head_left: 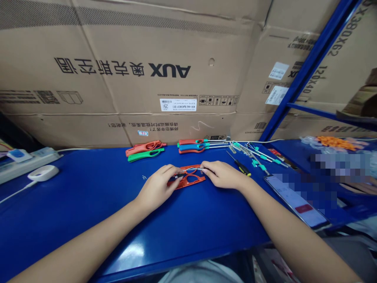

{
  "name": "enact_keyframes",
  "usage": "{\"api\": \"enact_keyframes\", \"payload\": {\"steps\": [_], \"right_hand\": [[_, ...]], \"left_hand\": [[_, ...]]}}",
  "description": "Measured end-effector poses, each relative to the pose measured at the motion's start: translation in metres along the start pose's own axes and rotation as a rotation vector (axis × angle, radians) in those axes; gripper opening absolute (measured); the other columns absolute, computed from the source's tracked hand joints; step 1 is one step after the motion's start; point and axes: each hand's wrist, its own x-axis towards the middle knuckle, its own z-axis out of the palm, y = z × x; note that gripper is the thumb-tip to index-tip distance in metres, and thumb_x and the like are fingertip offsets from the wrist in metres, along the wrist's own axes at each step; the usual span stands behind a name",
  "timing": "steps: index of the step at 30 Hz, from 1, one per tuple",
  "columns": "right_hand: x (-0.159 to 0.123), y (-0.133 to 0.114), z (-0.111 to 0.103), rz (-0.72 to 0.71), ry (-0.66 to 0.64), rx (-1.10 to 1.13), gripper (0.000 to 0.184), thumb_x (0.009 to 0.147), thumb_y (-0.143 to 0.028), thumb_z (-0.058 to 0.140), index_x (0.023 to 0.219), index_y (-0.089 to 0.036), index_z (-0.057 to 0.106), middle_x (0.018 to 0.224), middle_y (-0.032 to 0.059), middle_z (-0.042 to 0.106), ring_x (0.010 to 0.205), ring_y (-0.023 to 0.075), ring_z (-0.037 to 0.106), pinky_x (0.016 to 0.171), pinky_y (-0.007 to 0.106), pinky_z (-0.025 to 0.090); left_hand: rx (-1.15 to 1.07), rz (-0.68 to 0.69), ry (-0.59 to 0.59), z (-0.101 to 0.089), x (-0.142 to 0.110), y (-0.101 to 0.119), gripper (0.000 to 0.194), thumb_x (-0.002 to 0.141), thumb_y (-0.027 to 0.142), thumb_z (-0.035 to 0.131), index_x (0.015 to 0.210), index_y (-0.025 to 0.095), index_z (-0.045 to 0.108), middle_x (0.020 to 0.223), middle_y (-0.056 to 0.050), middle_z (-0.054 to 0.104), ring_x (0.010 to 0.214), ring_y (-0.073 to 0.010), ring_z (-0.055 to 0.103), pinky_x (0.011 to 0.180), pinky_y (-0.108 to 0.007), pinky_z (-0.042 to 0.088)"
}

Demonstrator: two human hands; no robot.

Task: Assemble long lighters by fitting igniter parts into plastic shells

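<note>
My left hand (160,185) is closed, with thumb and fingers pinching a small black igniter-like part (177,177). From near it a thin pale wire (192,169) runs across to my right hand (220,175), whose fingertips are pinched on the wire's other end. Beneath my fingertips, orange-red lighter handle shells (191,181) with trigger-ring openings lie on the blue table (188,224). My left fingers cover part of them. Behind are red handle shells (144,147), a green handle shell (145,155) and several long-nosed lighters (191,147).
To the right lie metal lighter tubes with green pieces (259,155), a screwdriver (242,167) and a phone (294,200). A power strip (32,167) and a white charger (44,173) sit at left. A large carton (123,90) stands behind, beside a blue rack post (303,74).
</note>
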Motion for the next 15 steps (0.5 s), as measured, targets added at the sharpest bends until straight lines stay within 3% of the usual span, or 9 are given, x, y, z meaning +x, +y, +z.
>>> {"api": "enact_keyframes", "payload": {"steps": [8, 11, 15], "right_hand": [[-0.001, -0.003, -0.001, -0.023, 0.022, -0.004, 0.018, 0.101, -0.031, 0.044, 0.097, -0.023, 0.060, 0.090, 0.0034, 0.070, 0.079, 0.0182, 0.061, 0.064, 0.026, 0.032], [-0.001, -0.006, -0.002, -0.041, 0.069, -0.037, 0.029, 0.097, -0.045, 0.052, 0.082, -0.021, 0.059, 0.080, 0.0014, 0.067, 0.070, 0.0153, 0.057, 0.061, 0.026, 0.029], [0.000, -0.005, 0.000, -0.063, 0.136, -0.098, 0.046, 0.091, -0.056, 0.058, 0.065, -0.019, 0.051, 0.069, -0.0002, 0.061, 0.062, 0.0119, 0.050, 0.057, 0.025, 0.024]], "left_hand": [[-0.059, -0.027, 0.052, -0.002, 0.001, 0.005, 0.019, 0.099, 0.031, 0.052, 0.100, 0.020, 0.068, 0.103, -0.008, 0.068, 0.096, -0.0224, 0.065, 0.089, -0.036, 0.053], [-0.267, -0.185, 0.050, 0.002, 0.001, 0.008, 0.025, 0.097, 0.041, 0.055, 0.098, 0.020, 0.069, 0.093, -0.005, 0.072, 0.085, -0.0209, 0.069, 0.079, -0.033, 0.057], [-0.726, -0.465, -0.039, 0.009, 0.003, 0.011, 0.041, 0.086, 0.056, 0.066, 0.096, 0.016, 0.067, 0.083, -0.006, 0.075, 0.075, -0.0214, 0.074, 0.072, -0.035, 0.062]]}}
